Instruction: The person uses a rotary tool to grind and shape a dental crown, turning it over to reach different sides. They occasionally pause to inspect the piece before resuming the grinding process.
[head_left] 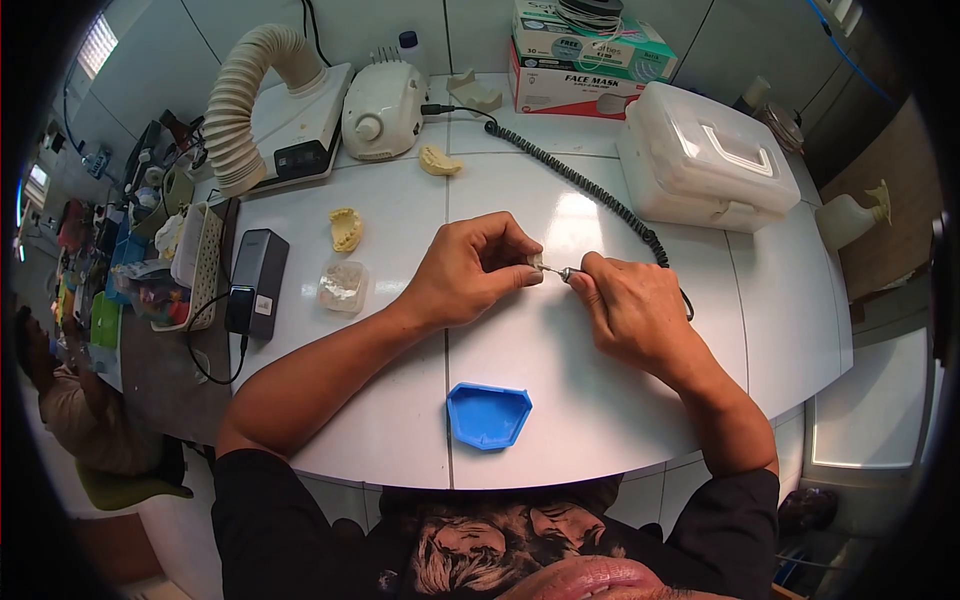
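Observation:
Over the white tiled table, my left hand [472, 270] pinches a small pale piece [536, 261] between thumb and fingers; its exact kind is too small to make out. My right hand [640, 308] is closed around a rotary handpiece [567, 273], whose thin metal bit points left and meets or nearly meets the piece. Most of the handpiece body is hidden in the hand. From behind the right hand a black coiled cord [590, 185] runs back to a white control unit [383, 112]. A blue tray-like mould [489, 416] lies nearer my body.
Two yellowish dental casts [345, 230] and a small clear box [343, 286] lie left of my hands. A white hose [225, 120], a black power unit [260, 280], mask boxes [575, 85] and a white case [705, 155] stand around. Another person [95, 415] sits at far left.

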